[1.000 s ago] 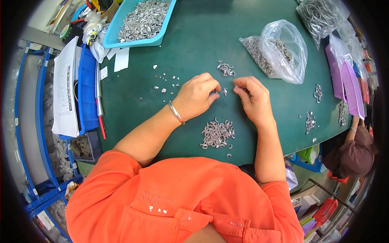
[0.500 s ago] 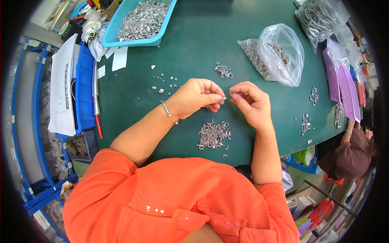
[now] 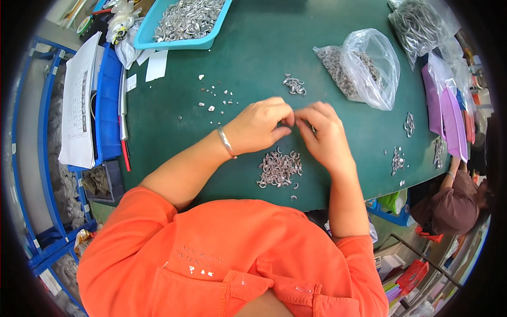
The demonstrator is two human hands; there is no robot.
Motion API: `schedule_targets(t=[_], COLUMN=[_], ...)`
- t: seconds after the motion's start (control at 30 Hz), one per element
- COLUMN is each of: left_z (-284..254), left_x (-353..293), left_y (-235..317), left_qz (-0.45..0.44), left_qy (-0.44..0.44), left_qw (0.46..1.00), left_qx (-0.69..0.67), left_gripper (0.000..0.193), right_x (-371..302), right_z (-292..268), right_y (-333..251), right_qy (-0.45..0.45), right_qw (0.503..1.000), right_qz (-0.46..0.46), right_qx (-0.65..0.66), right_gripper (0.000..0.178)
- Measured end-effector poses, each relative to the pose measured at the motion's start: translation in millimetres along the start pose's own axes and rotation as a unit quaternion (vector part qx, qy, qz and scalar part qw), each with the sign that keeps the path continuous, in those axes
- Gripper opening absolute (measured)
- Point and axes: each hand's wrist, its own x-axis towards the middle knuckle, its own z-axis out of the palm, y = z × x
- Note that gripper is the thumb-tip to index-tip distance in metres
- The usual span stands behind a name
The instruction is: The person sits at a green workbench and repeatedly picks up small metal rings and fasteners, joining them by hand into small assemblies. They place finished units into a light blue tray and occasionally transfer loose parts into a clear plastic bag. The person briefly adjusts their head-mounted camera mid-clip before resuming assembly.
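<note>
My left hand (image 3: 262, 126) and my right hand (image 3: 323, 131) meet above the table, fingertips nearly touching. Both have thumb and fingers pinched together; whatever is between them is too small and hidden to make out. Just below the hands, toward me, lies a pile of small grey C-shaped metal rings (image 3: 279, 168), a few of them loose at its edge. Beyond my fingertips is a smaller cluster of similar rings (image 3: 294, 85).
A turquoise basket (image 3: 179, 44) full of metal pieces stands far left, with white crumbs (image 3: 211, 108) nearer. An open plastic bag (image 3: 383, 87) of rings lies right on the green table (image 3: 248, 47). More small clusters (image 3: 397, 160) lie further right, near a person in brown (image 3: 455, 203).
My hands have come together from slightly apart, and the left hand has turned so its back shows more. The whole view has shifted slightly.
</note>
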Motion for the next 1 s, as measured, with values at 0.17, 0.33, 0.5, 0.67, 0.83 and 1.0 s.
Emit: schedule_targets(t=[0.17, 0.33, 0.5, 0.67, 0.83, 1.0], left_z=[23.5, 24.7, 8.8, -5.9, 2.5, 16.3], left_x=[-0.3, -0.8, -1.5, -3.2, -1.7, 0.2], left_y=[-7.5, -14.4, 0.2, 6.8, 3.2, 1.4], left_qz=[0.033, 0.075, 0.037, 0.054, 0.022, 0.046], left_qy=[0.094, 0.071, 0.002, -0.205, -0.110, 0.025], left_qw=[0.987, 0.989, 0.999, 0.972, 0.992, 0.999], left_qx=[0.125, 0.106, -0.002, -0.104, -0.064, 0.003], left_gripper=[0.019, 0.017, 0.011, 0.007, 0.008, 0.029], right_x=[-2.1, -25.4, -38.6, -37.7, -42.3, -44.6], right_z=[10.3, -13.5, -28.8, -19.0, -13.8, -23.7], right_y=[10.5, -7.4, -11.1, 7.5, 14.0, -2.7], right_qy=[0.040, -0.055, -0.039, 0.053, 0.094, 0.037], right_qw=[0.993, 0.997, 0.994, 0.990, 0.989, 0.979], right_qz=[-0.017, 0.011, 0.097, 0.105, 0.112, 0.184], right_qx=[-0.109, 0.047, 0.032, -0.082, -0.033, 0.084], right_gripper=[0.010, 0.009, 0.012, 0.010, 0.009, 0.009])
